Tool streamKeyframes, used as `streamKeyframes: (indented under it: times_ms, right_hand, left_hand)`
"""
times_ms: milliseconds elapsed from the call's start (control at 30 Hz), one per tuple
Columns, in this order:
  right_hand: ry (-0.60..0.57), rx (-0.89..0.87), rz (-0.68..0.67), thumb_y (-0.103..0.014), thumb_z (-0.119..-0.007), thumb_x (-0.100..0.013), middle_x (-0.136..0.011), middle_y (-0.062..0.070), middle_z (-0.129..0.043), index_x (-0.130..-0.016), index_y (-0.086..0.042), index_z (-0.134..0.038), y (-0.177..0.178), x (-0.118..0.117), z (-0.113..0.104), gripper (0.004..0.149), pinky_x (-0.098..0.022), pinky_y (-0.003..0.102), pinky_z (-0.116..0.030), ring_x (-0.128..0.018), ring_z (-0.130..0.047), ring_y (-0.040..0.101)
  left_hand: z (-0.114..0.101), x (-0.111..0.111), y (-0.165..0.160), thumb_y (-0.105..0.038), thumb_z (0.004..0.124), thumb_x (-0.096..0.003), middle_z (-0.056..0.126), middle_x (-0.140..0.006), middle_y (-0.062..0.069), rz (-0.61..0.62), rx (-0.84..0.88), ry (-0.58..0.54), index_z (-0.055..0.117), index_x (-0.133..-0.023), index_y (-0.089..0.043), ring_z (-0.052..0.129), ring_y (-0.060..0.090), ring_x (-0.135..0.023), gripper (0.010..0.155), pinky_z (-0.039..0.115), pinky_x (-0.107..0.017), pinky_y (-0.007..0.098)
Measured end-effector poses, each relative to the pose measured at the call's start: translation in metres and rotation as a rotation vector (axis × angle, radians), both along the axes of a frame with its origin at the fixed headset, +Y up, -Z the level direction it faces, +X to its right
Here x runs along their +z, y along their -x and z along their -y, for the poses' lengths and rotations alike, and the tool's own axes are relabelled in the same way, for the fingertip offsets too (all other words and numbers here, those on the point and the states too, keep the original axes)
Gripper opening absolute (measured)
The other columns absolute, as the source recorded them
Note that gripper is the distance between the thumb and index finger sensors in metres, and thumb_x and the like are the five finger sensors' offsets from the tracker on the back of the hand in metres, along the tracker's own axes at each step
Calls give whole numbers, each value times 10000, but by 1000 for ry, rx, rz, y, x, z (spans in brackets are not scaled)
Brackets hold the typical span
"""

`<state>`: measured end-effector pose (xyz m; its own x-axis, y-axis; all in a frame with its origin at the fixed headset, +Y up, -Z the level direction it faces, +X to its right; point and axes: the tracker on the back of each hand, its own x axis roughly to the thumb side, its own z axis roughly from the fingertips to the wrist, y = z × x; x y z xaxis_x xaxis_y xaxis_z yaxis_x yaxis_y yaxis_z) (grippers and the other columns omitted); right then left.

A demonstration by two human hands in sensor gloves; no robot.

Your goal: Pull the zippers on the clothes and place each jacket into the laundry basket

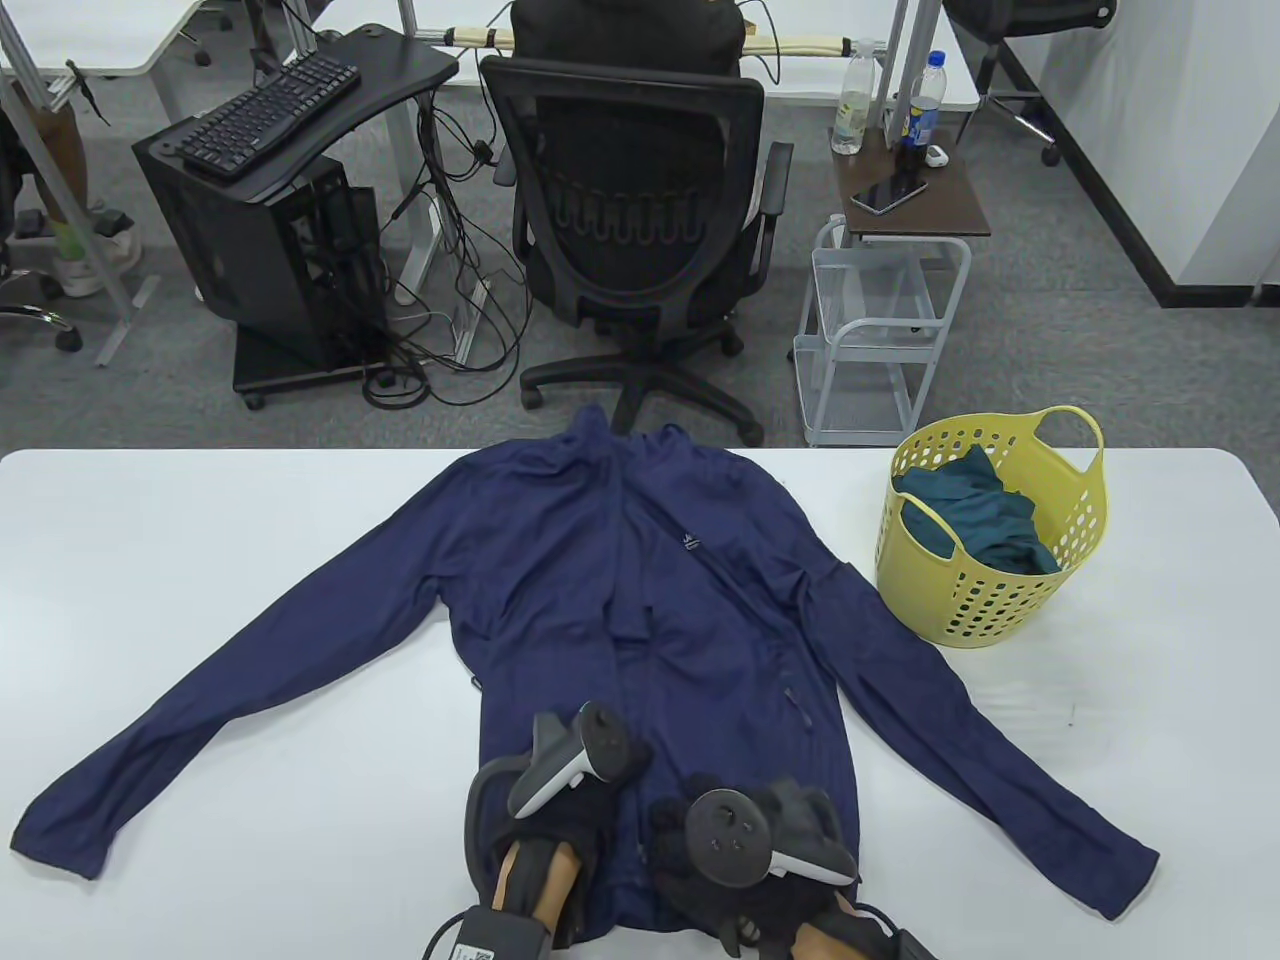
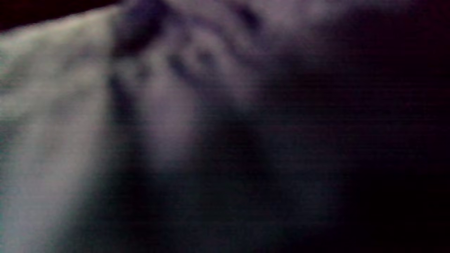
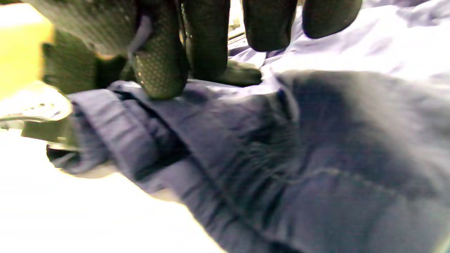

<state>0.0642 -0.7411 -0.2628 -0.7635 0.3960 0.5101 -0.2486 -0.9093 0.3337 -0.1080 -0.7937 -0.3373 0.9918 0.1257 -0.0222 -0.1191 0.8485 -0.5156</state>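
Note:
A navy zip jacket (image 1: 700, 620) lies spread front-up on the white table (image 1: 250, 520), sleeves out to both sides. Both gloved hands sit at its bottom hem near the middle. My left hand (image 1: 560, 830) rests on the hem left of the zipper line, its fingers hidden under the tracker. The left wrist view is only a blurred close-up of dark fabric (image 2: 175, 105). My right hand (image 1: 700, 850) is just right of it. In the right wrist view its thumb and forefinger (image 3: 140, 52) pinch a small zipper pull at the hem of the jacket (image 3: 316, 158).
A yellow laundry basket (image 1: 1000, 600) stands at the table's right, beside the jacket's sleeve, with a teal garment (image 1: 985, 520) inside. Beyond the far edge are an office chair (image 1: 640, 230) and a small white cart (image 1: 880, 330).

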Motion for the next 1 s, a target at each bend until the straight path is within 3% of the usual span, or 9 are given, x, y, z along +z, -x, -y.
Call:
streamKeyframes:
  times_ms: [300,400,500,633,700,767,867,1000]
  right_hand:
    - [131,-104,-108,-484,-744,-484,-1102,44,-725,-733,-179,-928,1,6,-2,435,-686,679,-515,-1030,-549,508]
    - [109,-82,-90,-561,-728,-485,-1105,12,-738,-757,-251,-926,-4,2,-2,458,-694,678,-515,-1040,-557,496]
    - [84,-140,-7,-649,-708,-452,-1086,45,-763,-800,-205,-908,-14,-6,0,599,-685,676,-527,-1023,-602,483]
    - [31,-124,121,-576,-721,-469,-1078,43,-769,-826,-202,-899,-34,-19,1,547,-687,670,-530,-1018,-620,462]
    - [26,-133,171,-562,-724,-473,-1077,44,-770,-839,-202,-894,-45,-25,3,541,-687,672,-525,-1018,-619,462]
    - [27,-149,225,-551,-726,-476,-1074,43,-774,-845,-201,-892,-57,-32,6,535,-686,673,-525,-1017,-625,458]
    - [40,-170,289,-546,-727,-477,-1076,42,-772,-853,-201,-887,-70,-38,12,534,-688,674,-519,-1017,-623,459]
    - [17,-168,348,-545,-727,-477,-1075,36,-774,-856,-206,-886,-81,-43,14,533,-690,671,-520,-1018,-621,459]
  left_hand:
    - [1,-2,7,-411,616,-447,229,-1149,-224,-18,-4,5,429,-886,-707,227,159,-1087,561,282,-767,562]
    - [0,-1,7,-394,624,-446,244,-1151,-200,-13,17,1,451,-893,-681,236,190,-1083,559,287,-758,581]
    - [-9,4,3,-381,629,-443,299,-1157,-139,22,-9,17,493,-907,-644,313,261,-1075,551,385,-736,623]
    - [-28,18,-8,-364,657,-436,449,-1138,-96,92,-36,87,647,-904,-578,492,313,-1039,515,618,-670,606]
    - [-33,28,-16,-354,672,-434,467,-1131,-81,129,-46,169,697,-898,-553,531,327,-1021,505,666,-648,590]
    - [-38,36,-27,-350,700,-412,537,-1107,-53,181,-52,178,767,-876,-514,619,348,-978,497,722,-608,576]
    - [-41,48,-48,-360,731,-389,606,-1080,-14,275,-28,199,858,-846,-457,690,367,-930,484,756,-570,563]
    - [-42,52,-61,-388,705,-398,624,-1087,-12,284,-68,176,822,-862,-469,720,358,-936,485,723,-595,569]
